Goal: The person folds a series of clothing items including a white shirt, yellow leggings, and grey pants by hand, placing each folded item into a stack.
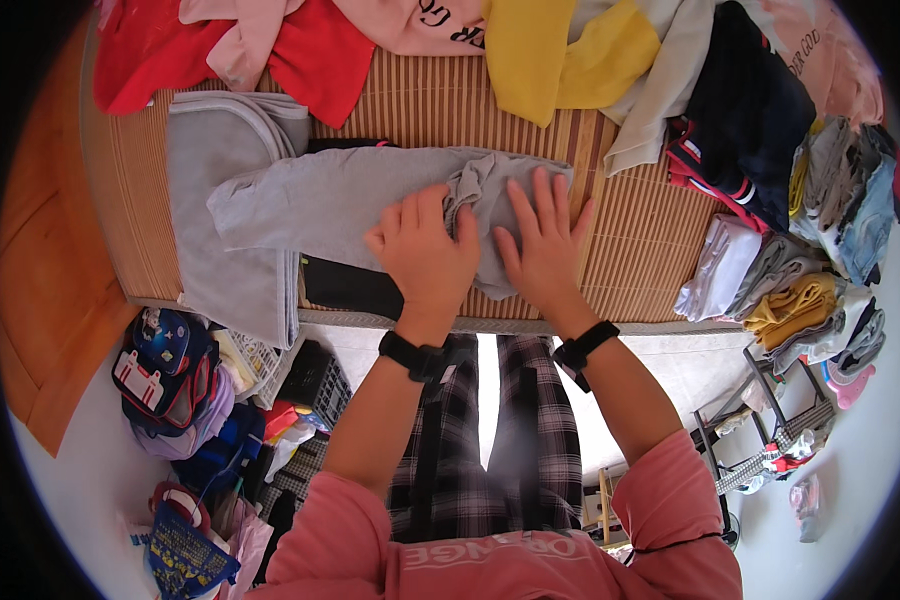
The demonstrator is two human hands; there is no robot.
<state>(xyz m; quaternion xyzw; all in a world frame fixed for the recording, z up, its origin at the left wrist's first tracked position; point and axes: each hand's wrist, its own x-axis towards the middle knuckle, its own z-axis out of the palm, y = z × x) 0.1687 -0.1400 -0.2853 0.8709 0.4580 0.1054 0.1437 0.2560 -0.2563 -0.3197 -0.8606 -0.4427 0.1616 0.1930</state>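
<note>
A light grey cloth garment (330, 187) lies lengthwise on a slatted bamboo mat (435, 90), with a bunched, gathered part near its right end. My left hand (427, 244) rests on the garment just left of the bunch, fingers curled and thumb against the gathered cloth; whether it pinches the cloth is unclear. My right hand (544, 240) lies flat on the garment's right end, fingers spread. Beneath the garment, a black item (352, 285) shows at its lower edge. A folded grey cloth with a stitched border (225, 225) lies at the left, partly under the garment's end.
Red (322, 67), yellow (529, 60) and dark navy (750, 112) clothes lie along the mat's far side. Folded clothes (720, 262) are stacked at the right. Below the mat's edge are backpacks (169, 367), a black crate (319, 382) and a metal-framed rack (772, 397).
</note>
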